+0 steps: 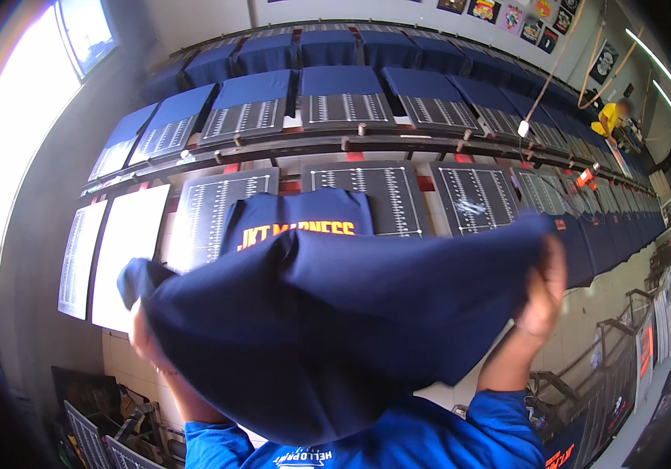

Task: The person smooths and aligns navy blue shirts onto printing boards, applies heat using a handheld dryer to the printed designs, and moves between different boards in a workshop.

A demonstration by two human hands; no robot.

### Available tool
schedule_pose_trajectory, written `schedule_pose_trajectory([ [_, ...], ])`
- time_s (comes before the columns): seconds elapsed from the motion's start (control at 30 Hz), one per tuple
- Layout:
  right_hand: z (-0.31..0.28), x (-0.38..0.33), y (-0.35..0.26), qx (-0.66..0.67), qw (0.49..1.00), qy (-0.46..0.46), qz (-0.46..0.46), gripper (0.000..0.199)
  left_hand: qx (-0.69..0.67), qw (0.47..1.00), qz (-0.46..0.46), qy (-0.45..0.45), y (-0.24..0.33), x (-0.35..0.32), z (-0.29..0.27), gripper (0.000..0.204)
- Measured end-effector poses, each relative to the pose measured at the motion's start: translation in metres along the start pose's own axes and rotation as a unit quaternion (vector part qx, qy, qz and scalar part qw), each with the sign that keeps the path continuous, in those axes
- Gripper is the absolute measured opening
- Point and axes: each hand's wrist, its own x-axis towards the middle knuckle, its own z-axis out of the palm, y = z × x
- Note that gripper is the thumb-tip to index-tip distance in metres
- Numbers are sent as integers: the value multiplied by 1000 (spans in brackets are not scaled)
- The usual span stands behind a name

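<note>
A navy blue T-shirt (328, 320) is spread wide in the air in front of me. My left hand (141, 334) grips its left edge, mostly hidden behind the cloth. My right hand (545, 293) grips its right edge, held higher. Behind the shirt, another navy shirt with orange and yellow lettering (298, 220) lies on a dark printing board (218, 205) marked with white ruler lines.
Long rows of dark boards (472, 195) run to the right, many covered with navy shirts (341, 80). Two white boards (128, 250) sit at left. A person in yellow (609, 117) works far right. Metal racks (93, 438) stand below left.
</note>
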Motion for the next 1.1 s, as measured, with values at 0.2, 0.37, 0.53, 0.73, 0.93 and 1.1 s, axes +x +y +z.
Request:
schedule_pose_trajectory([
  [0.2,91,83,19,147,975,79,145,34,-566,722,-396,-30,-35,101,16,23],
  [0.37,146,171,75,161,967,44,194,34,-532,756,-379,-43,-167,187,32,14],
  [0.53,157,218,48,130,981,75,119,36,-491,777,-388,-65,-125,247,18,15],
  [0.73,131,139,-36,186,976,-64,98,47,-440,846,-302,-5,-63,179,-73,33],
  [0.93,104,-15,-10,41,981,-60,180,55,-214,879,-423,53,-63,21,-115,42],
  [1.1,93,-123,79,39,935,-7,351,45,-176,869,-457,-66,-126,-112,-130,20],
])
